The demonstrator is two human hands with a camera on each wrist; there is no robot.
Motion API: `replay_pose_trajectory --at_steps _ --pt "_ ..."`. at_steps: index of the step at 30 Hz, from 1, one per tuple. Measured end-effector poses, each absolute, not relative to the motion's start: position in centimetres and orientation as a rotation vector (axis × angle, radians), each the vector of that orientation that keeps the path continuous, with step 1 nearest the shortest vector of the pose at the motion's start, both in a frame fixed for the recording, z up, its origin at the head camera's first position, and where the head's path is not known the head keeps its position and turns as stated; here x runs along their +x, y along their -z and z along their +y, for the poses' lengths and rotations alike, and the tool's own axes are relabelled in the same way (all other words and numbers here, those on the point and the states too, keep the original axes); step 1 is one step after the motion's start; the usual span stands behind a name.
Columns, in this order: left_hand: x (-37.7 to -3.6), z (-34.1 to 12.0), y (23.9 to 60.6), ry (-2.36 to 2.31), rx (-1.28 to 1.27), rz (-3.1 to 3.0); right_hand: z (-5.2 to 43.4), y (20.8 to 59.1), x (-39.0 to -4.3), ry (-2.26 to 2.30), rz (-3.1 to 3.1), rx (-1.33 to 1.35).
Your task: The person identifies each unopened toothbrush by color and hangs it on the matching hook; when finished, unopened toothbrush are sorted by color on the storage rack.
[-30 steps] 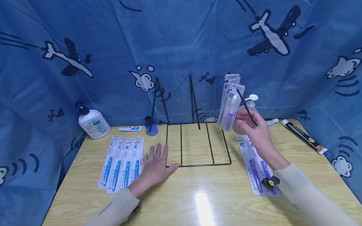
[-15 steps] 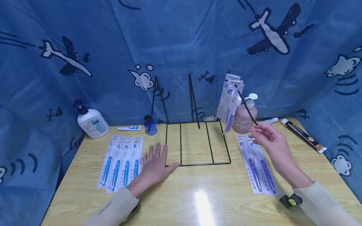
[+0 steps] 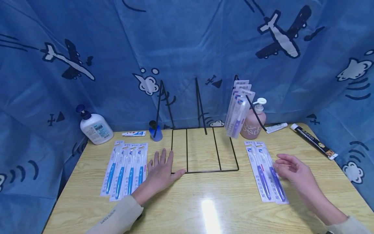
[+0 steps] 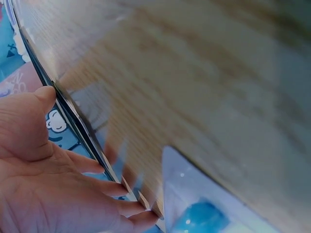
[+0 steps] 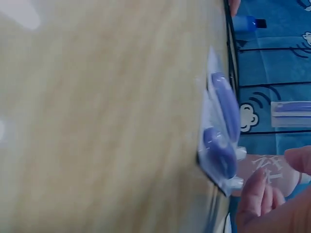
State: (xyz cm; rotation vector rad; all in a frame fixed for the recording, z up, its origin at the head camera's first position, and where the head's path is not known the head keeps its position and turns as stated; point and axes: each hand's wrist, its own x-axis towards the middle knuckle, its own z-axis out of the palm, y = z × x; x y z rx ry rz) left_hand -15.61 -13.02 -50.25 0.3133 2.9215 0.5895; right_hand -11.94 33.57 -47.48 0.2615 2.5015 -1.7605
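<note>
A black wire rack (image 3: 204, 149) stands mid-table, its flat base frame on the wood and upright prongs behind. Several purple toothbrush packs (image 3: 239, 107) hang on its right prong. My left hand (image 3: 160, 172) lies flat, fingers spread, thumb touching the base frame's front left corner (image 4: 73, 109). Beside it lie several blue toothbrush packs (image 3: 125, 169). My right hand (image 3: 292, 167) hovers empty, fingers loosely curled, just right of two purple toothbrush packs (image 3: 266, 170) lying on the table (image 5: 221, 141).
A white pump bottle (image 3: 94, 126) stands back left, a small toothpaste tube (image 3: 134, 133) and a blue cup (image 3: 155, 131) near it. A pink pump bottle (image 3: 253, 122), a white tube (image 3: 276, 127) and a long black tube (image 3: 314, 140) sit back right. Blue printed cloth surrounds the table.
My right hand let go of a purple pack, which now hangs on the right prong, and dropped down toward the two packs on the table. My left hand stayed put.
</note>
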Motion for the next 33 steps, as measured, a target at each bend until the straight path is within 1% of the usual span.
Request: replay_pose_trajectory --at_steps 8,14,19,27,33 --pt "-15.5 -13.0 50.5 -0.560 0.310 2.925 34.6 48.3 -11.2 1.338 2.612 0.315" --pt "-15.5 -12.9 50.6 -0.573 0.314 2.922 35.1 48.3 -11.4 1.152 2.625 0.320" --pt "-15.5 -13.0 50.6 -0.583 0.325 2.929 35.6 48.2 -11.6 1.145 2.575 0.349" --pt "-15.7 -13.0 50.7 -0.607 0.343 2.938 36.4 47.9 -10.7 1.153 2.586 0.331" --pt "-15.6 -13.0 50.6 -0.584 0.328 2.926 37.7 47.6 -9.9 1.345 2.291 0.293"
